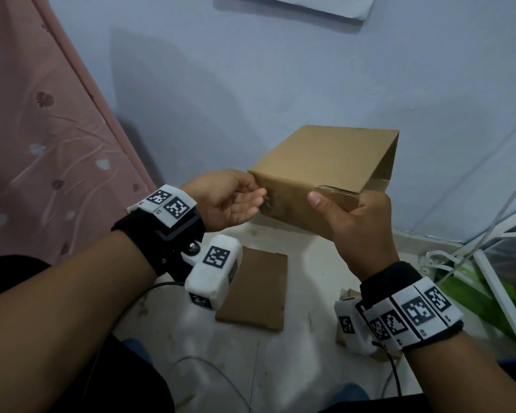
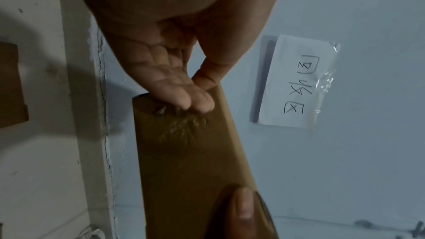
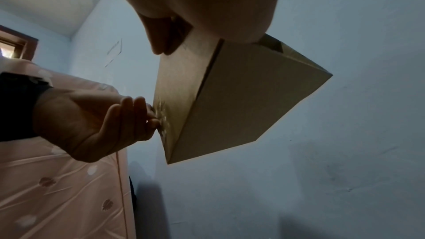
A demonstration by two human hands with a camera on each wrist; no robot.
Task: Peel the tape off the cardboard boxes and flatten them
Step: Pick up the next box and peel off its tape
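A brown cardboard box point(image 1: 325, 162) is held up in the air in front of the blue wall. My right hand point(image 1: 340, 204) grips its near right corner, thumb on the front face and fingers hidden behind an opened flap. My left hand point(image 1: 259, 192) is at the box's left corner. Its fingertips point(image 2: 197, 104) lie on a crinkled patch of clear tape point(image 2: 184, 124) and the thumb sits against the edge just above, pinching there. The right wrist view shows the box point(image 3: 241, 106) from below, with the left hand point(image 3: 149, 115) at the tape point(image 3: 163, 115).
A flattened cardboard piece point(image 1: 253, 290) lies on the white floor below the box. More cardboard point(image 1: 347, 296) shows behind my right wrist. Pink bedding point(image 1: 42, 144) rises on the left. A white frame with green material point(image 1: 489, 278) stands at the right. A taped paper note point(image 2: 296, 83) hangs on the wall.
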